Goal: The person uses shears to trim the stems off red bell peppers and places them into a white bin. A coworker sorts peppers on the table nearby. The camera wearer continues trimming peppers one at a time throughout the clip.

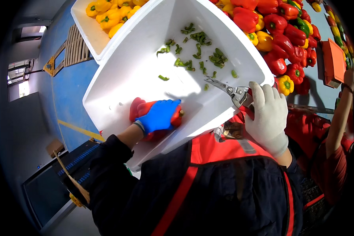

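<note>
My left hand (160,116), in a blue glove, is closed over a red bell pepper (176,118) low in a white foam box (106,88). The pepper's cut stem points to the right, and more red pepper (134,109) shows beside and below the hand. In a white knit glove, my right hand (267,115) grips pruning shears (231,91) by their red handles, over the box's right wall. Their blades are slightly apart and point up-left into the box, with nothing between them. Several cut green pepper stems (201,37) lie scattered on the box floor.
A second foam box (90,35) at upper left holds yellow bell peppers (109,17). Red, yellow and green peppers (278,41) are heaped on a table at upper right, near an orange crate (333,63). Another person's arm (339,118) reaches in at far right.
</note>
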Demonstrator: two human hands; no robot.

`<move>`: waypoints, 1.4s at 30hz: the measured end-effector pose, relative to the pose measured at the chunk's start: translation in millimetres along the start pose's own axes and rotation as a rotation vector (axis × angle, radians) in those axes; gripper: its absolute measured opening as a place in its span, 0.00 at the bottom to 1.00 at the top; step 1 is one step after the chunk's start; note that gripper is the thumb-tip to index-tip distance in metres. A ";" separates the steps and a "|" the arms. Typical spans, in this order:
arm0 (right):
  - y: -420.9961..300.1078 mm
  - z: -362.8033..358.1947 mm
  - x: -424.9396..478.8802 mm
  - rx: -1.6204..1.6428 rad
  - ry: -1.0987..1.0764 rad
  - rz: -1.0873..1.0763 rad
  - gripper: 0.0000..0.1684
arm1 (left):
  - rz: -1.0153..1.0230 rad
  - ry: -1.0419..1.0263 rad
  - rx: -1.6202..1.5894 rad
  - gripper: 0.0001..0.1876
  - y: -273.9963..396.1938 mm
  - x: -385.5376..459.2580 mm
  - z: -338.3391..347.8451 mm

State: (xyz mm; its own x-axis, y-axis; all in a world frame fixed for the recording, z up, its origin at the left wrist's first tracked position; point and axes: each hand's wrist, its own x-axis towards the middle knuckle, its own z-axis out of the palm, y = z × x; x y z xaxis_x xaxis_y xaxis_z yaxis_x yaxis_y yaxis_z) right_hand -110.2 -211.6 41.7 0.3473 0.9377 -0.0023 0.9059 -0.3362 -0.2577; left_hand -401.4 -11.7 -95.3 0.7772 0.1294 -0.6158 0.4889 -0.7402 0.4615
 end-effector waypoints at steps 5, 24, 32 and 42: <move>5.8 1.9 -6.9 0.098 0.076 -0.022 0.39 | 0.059 0.340 -0.404 0.53 23.8 -1.4 -46.8; -5.3 -31.2 29.4 1.853 -0.274 0.173 0.33 | 0.579 1.085 0.073 0.57 158.1 -9.6 -139.7; -4.2 -9.8 50.7 1.815 -0.336 -0.029 0.37 | 0.414 0.844 -0.745 0.62 181.0 -42.6 -137.6; -49.6 3.0 61.3 1.517 -0.591 0.004 0.28 | 0.118 1.697 -1.156 0.52 141.4 -155.6 -26.4</move>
State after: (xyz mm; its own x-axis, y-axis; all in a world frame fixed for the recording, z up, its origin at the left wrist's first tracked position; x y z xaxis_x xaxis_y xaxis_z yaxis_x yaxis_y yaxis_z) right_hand -134.5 -137.1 51.4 -0.1114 0.9584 -0.2629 -0.2761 -0.2840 -0.9182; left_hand -442.7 -119.1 82.7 -0.0030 0.9782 0.2077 -0.1388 -0.2061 0.9686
